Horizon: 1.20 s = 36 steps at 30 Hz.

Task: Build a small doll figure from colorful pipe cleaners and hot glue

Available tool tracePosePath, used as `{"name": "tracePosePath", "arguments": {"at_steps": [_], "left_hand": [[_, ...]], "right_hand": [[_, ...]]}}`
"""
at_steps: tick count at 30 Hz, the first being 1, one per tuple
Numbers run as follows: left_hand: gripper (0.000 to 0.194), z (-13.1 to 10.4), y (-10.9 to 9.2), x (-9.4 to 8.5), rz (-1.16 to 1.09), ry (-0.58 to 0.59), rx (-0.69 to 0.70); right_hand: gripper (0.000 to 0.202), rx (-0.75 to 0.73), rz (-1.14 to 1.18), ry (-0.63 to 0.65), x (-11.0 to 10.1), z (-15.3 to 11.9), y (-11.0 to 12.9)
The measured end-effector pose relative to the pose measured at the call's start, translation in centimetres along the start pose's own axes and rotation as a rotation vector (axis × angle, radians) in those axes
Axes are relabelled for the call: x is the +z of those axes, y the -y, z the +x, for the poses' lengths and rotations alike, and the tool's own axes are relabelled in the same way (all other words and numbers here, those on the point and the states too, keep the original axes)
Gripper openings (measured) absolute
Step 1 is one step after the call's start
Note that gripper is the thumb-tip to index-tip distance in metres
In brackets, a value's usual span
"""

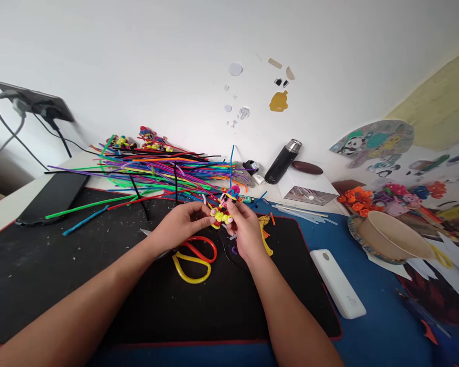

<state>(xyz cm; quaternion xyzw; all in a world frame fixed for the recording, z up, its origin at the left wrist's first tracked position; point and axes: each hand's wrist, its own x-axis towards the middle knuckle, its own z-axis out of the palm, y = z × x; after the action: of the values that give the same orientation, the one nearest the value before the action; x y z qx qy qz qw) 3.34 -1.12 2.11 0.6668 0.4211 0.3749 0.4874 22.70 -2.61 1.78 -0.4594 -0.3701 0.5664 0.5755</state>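
Between my two hands, above the black mat (168, 311), is a small pipe-cleaner figure (222, 216) with a yellow body, pink and blue on top and some red. My left hand (185, 224) pinches its left side between thumb and fingertips. On the other side, my right hand (247, 227) grips it with the thumb at the front. A blue pipe cleaner (232, 160) rises behind the figure. Scissors with red and yellow handles (193, 280) lie under my left wrist, their blades partly covered. A yellow piece (266, 242) shows behind my right hand.
Many coloured pipe cleaners (164, 171) are heaped along the wall, with finished figures (149, 137) behind. A phone (51, 196) lies at left. At right are a black flask (283, 162), a white box (309, 188), a white power bank (338, 283) and a bowl (398, 237).
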Motion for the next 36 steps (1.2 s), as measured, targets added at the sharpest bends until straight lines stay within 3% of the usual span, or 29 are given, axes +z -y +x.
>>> {"name": "tracePosePath", "arguments": {"at_steps": [16, 18, 20, 23, 25, 28, 31, 36], "left_hand": [[0.034, -0.1, -0.1, 0.1, 0.183, -0.012, 0.016], [0.034, 0.3, 0.4, -0.4, 0.195, -0.062, -0.006], [0.037, 0.9, 1.0, -1.3, 0.174, -0.198, -0.034], [0.04, 1.4, 1.4, -2.5, -0.026, -0.382, -0.041], [0.047, 1.4, 1.1, -2.7, -0.06, -0.334, -0.039], [0.065, 0.7, 0.5, -1.9, -0.009, -0.081, -0.056], [0.069, 0.0, 0.1, -0.8, 0.101, 0.113, -0.09], [0.071, -0.2, 0.1, -0.1, 0.118, 0.198, -0.14]], "right_hand": [[0.051, -0.012, -0.018, -0.009, 0.2, -0.2, 0.1], [0.051, 0.0, -0.004, -0.023, 0.1, -0.1, 0.2], [0.05, 0.017, 0.018, -0.046, 0.0, 0.0, 0.3], [0.051, 0.019, 0.056, -0.07, -0.2, 0.3, 0.3], [0.052, 0.01, 0.073, -0.078, -0.3, 0.5, 0.3], [0.053, -0.006, 0.07, -0.088, -0.3, 0.6, 0.3], [0.053, -0.024, 0.052, -0.097, -0.3, 0.5, 0.4], [0.053, -0.027, 0.025, -0.1, -0.2, 0.4, 0.1]]}}
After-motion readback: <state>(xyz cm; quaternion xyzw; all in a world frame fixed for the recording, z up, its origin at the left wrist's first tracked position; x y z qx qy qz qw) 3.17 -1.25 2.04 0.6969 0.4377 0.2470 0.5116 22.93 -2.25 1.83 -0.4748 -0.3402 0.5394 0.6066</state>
